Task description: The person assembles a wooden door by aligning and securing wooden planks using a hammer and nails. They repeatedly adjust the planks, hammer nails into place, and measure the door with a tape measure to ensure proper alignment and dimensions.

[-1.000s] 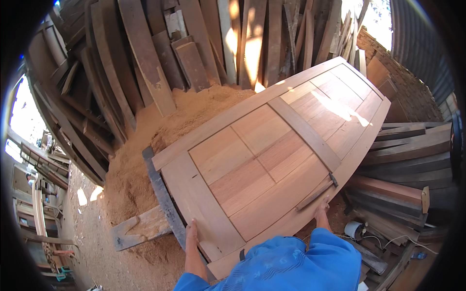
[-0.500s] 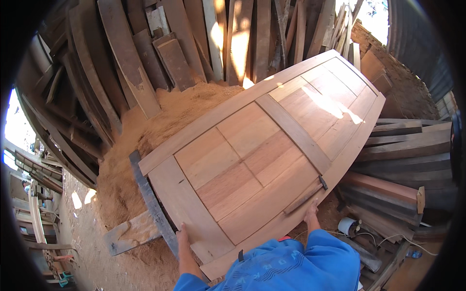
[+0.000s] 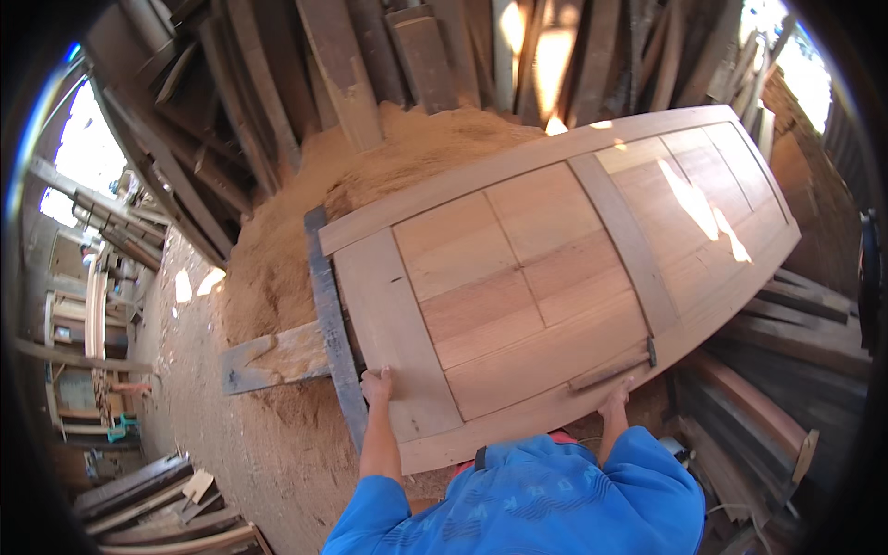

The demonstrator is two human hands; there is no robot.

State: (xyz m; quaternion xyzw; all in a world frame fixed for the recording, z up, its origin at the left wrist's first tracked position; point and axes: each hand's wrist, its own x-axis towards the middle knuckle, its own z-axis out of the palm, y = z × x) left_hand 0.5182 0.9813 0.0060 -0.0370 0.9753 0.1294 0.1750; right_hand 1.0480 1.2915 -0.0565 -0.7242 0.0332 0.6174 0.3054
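A large wooden panelled door lies flat in front of me, its long side running up to the right. My left hand is closed on the door's left end, knuckles up by the edge. On the near long edge, my right hand grips the rim, its fingertips partly hidden below it. Just beyond that hand, a hammer with a wooden handle and dark head rests on the door. A dark beam runs under the door's left end.
Sawdust is heaped beyond the door and at its left. Long boards lean along the back. Stacked timber lies at the right, and more wood pieces at the lower left. A plank juts out left from the beam.
The view has swung left, so the door appears farther right. My left hand has moved up along the door's left end. My right hand stays on the near edge; the hammer still lies there.
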